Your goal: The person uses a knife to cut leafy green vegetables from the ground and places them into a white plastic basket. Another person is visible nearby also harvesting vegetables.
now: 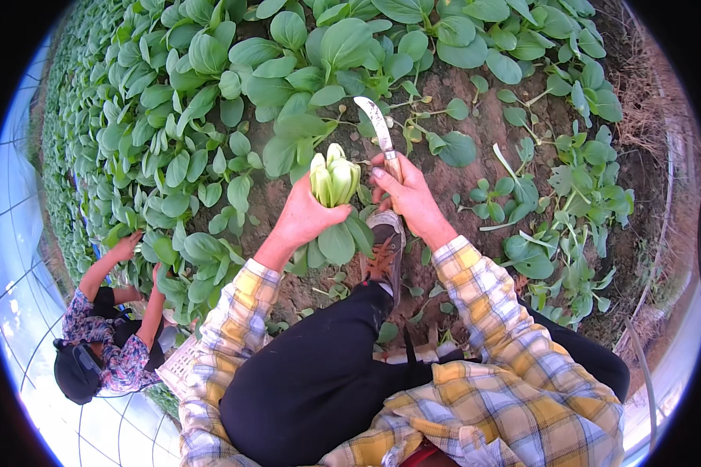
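My left hand [311,213] is closed round a head of bok choy [336,175], its pale stalk base pointing up and away from me and its green leaves hanging below toward my shoe. Just to the right, my right hand [408,190] grips the wooden handle of a small curved harvesting knife [376,124]. The blade points up and slightly left, bears dark stains, and does not touch the bok choy. Some fingers of the right hand are partly hidden behind the handle.
Dense growing bok choy [175,117] fills the left and far side. Cut leaves [528,257] lie on bare soil [490,117] at right. My shoe [384,251] stands between my hands. At left, a co-worker [111,344] reaches into the plants beside a pale plastic crate [178,365].
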`<state>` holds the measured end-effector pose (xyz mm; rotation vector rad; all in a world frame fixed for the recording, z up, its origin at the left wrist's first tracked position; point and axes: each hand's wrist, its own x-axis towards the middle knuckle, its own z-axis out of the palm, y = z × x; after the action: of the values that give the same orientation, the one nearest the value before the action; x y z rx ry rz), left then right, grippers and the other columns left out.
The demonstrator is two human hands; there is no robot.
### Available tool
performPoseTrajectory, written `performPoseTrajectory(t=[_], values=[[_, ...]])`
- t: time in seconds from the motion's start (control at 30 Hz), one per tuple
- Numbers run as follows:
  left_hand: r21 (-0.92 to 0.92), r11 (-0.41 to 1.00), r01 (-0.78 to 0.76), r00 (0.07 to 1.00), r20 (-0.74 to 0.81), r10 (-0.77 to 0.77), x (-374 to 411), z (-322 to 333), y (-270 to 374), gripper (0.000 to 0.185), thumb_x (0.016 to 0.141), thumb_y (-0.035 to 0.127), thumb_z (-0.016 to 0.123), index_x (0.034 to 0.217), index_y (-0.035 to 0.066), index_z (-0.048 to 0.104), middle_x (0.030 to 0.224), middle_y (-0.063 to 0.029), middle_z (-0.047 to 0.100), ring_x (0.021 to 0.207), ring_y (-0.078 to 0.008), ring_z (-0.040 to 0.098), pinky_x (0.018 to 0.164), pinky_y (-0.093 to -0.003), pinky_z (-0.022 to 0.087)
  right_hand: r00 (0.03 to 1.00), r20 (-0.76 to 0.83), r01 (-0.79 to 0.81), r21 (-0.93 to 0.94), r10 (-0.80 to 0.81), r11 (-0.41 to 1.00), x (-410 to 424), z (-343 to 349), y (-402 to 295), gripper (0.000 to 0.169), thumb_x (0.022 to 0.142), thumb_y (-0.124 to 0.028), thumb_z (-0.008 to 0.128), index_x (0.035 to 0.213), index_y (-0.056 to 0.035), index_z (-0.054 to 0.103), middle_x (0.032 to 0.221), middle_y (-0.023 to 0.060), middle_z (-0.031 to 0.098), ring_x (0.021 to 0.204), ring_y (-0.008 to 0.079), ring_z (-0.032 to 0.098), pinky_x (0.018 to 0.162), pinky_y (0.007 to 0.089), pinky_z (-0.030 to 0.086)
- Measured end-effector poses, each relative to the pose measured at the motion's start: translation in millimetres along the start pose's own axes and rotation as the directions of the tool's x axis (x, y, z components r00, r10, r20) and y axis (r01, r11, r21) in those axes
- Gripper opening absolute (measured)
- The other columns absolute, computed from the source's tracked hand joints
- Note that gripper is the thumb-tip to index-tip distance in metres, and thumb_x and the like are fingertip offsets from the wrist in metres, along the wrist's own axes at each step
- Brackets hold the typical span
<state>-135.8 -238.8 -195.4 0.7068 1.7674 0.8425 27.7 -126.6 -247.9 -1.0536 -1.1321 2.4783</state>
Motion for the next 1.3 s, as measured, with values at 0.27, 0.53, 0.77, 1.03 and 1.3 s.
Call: performPoseTrajectory(t=[0.27,0.53,0.77,1.03,1.3], values=[[0.971,0.187,-0.148,0.981,0.120,0.151,54,-23,6,0.049,0.061,0.007,0.068,0.109,0.003,0.058,0.138,-0.0216,0.043,0.079,-0.0326,0.066,0.079,-0.0392,0.050,0.993,0.004,0.060,-0.875,-0.116,0.480,62,-13,6,0.031,0.093,-0.032,0.055,0.103,-0.0026,0.050,0.087,0.0254,0.065,0.084,0.0463,0.061,0.071,0.0523,0.047],[0.988,0.113,-0.103,0.981,0.082,0.178,68,-40,-34,0.030,0.067,0.007,0.065,0.096,0.001,0.059,0.134,-0.0214,0.047,0.080,-0.0277,0.068,0.071,-0.0361,0.050,0.992,0.055,0.091,-0.935,-0.113,0.342,80,-20,11,0.034,0.094,-0.033,0.053,0.104,-0.0013,0.048,0.077,0.0272,0.064,0.077,0.0481,0.061,0.068,0.0556,0.046],[0.986,0.125,-0.110,0.976,0.083,0.202,73,-44,-39,0.031,0.068,0.007,0.064,0.098,0.001,0.059,0.120,-0.0155,0.056,0.082,-0.0260,0.068,0.071,-0.0364,0.050,0.996,0.033,0.055,-0.960,-0.086,0.273,79,-12,8,0.031,0.094,-0.030,0.053,0.103,-0.0009,0.049,0.084,0.0256,0.067,0.082,0.0457,0.064,0.073,0.0544,0.050],[0.980,0.198,-0.030,0.999,0.033,-0.014,80,-47,-42,0.055,0.062,0.011,0.069,0.114,0.001,0.055,0.131,-0.0107,0.051,0.099,-0.0283,0.064,0.085,-0.0401,0.049,0.999,-0.015,-0.007,-0.973,-0.036,0.229,88,-2,9,0.029,0.092,-0.028,0.055,0.102,-0.0016,0.052,0.088,0.0243,0.068,0.086,0.0423,0.066,0.077,0.0509,0.051],[0.789,0.606,-0.104,0.993,0.047,0.109,26,-43,1,0.061,0.062,0.012,0.069,0.121,0.004,0.058,0.131,-0.0078,0.054,0.096,-0.0341,0.064,0.088,-0.0421,0.050,0.985,-0.059,0.108,-0.521,-0.162,0.847,67,-20,7,0.031,0.080,-0.019,0.076,0.102,-0.0033,0.060,0.068,0.0017,0.058,0.056,0.0117,0.053,0.050,0.0281,0.041]])
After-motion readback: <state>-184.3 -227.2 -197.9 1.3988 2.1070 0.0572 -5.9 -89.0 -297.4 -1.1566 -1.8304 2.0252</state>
